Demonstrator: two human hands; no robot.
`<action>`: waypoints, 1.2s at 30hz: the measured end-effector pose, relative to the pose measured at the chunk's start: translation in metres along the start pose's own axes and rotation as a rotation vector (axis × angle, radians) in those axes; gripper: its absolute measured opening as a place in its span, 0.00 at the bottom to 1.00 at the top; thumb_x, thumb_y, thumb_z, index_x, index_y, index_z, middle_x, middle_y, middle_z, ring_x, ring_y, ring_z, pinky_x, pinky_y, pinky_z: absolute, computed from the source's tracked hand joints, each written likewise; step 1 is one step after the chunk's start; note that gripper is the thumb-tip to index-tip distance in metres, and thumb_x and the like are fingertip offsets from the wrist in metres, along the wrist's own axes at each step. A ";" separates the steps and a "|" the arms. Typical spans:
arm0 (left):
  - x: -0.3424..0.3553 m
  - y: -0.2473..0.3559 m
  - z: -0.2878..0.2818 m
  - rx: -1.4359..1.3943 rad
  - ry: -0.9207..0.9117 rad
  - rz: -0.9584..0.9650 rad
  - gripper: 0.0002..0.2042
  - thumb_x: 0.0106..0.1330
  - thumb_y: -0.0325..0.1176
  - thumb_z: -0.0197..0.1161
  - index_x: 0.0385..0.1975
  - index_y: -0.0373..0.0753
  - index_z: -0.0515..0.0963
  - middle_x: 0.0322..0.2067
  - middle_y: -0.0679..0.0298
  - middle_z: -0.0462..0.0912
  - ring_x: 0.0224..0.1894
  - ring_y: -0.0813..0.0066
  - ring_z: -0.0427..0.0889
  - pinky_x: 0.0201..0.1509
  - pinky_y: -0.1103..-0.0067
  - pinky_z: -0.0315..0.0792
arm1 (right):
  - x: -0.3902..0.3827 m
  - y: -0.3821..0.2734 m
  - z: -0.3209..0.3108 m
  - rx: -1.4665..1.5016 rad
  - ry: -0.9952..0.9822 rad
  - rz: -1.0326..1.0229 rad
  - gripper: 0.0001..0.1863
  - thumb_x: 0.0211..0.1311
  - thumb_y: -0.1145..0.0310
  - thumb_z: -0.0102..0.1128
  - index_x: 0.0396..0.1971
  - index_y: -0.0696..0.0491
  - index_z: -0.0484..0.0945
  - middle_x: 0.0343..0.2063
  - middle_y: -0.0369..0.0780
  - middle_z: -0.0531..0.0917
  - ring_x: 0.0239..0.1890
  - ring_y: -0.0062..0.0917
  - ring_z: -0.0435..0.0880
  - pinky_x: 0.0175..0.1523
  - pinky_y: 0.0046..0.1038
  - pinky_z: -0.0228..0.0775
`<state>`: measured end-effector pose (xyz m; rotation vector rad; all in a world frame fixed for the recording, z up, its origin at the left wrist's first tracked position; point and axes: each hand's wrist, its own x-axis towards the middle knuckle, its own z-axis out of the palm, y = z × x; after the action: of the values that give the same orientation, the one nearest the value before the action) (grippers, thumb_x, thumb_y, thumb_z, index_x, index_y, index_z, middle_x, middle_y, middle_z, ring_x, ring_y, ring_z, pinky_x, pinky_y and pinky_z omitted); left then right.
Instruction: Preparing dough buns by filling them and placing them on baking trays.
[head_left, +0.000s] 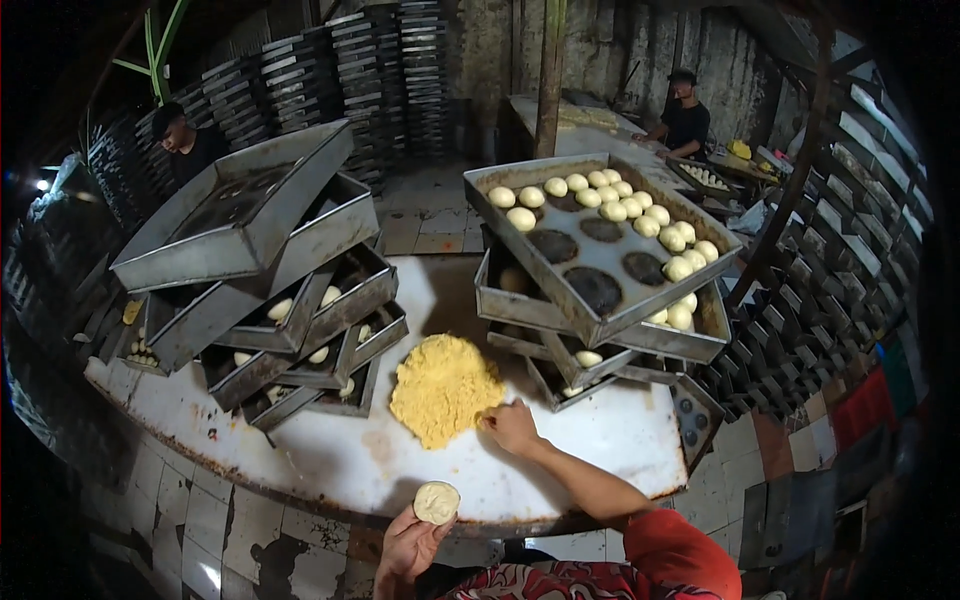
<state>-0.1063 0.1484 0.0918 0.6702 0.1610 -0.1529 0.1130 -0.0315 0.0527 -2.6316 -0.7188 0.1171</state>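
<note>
My left hand (408,545) holds a flattened round piece of pale dough (437,503) up at the table's near edge, its face turned upward. On the white tabletop (300,430) lies a mound of yellow crumbly paste (440,390), spread in a rough oval. At the mound's lower right edge is my right hand (513,428), fingers curled and fingertips against the paste. How much paste sits between those fingers is hidden.
To the right, stacked metal trays (530,268) rise beside the mound; the top one carries rows of pale dough balls (588,198). Another crooked stack of trays (200,257) stands left. Two people (190,145) (687,120) are farther back. Tall tray piles (365,90) line the wall.
</note>
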 end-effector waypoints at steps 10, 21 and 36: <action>0.122 0.020 -0.049 -0.082 0.056 0.060 0.13 0.69 0.25 0.46 0.51 0.33 0.66 0.46 0.59 0.74 0.45 0.70 0.76 0.48 0.75 0.75 | -0.038 -0.145 -0.012 0.126 0.346 -0.074 0.15 0.60 0.64 0.54 0.44 0.56 0.77 0.44 0.42 0.79 0.50 0.35 0.68 0.52 0.33 0.61; 0.151 0.031 -0.040 0.326 -0.637 -0.338 0.15 0.56 0.16 0.49 0.43 0.31 0.70 0.39 0.61 0.75 0.42 0.73 0.76 0.45 0.78 0.73 | -0.034 -0.125 -0.040 0.414 0.226 0.129 0.13 0.54 0.68 0.63 0.39 0.56 0.80 0.34 0.45 0.81 0.38 0.36 0.77 0.45 0.31 0.68; 0.162 -0.064 0.063 1.622 -0.417 0.126 0.43 0.57 0.41 0.59 0.67 0.40 0.38 0.67 0.45 0.31 0.70 0.50 0.28 0.66 0.52 0.23 | -0.080 0.063 0.030 0.841 0.561 0.224 0.17 0.65 0.64 0.48 0.43 0.61 0.75 0.41 0.49 0.80 0.44 0.32 0.78 0.51 0.28 0.68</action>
<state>0.0460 0.0452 0.0700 2.2272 -0.4860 -0.2889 0.0685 -0.1106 -0.0021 -1.7851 -0.1185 -0.2092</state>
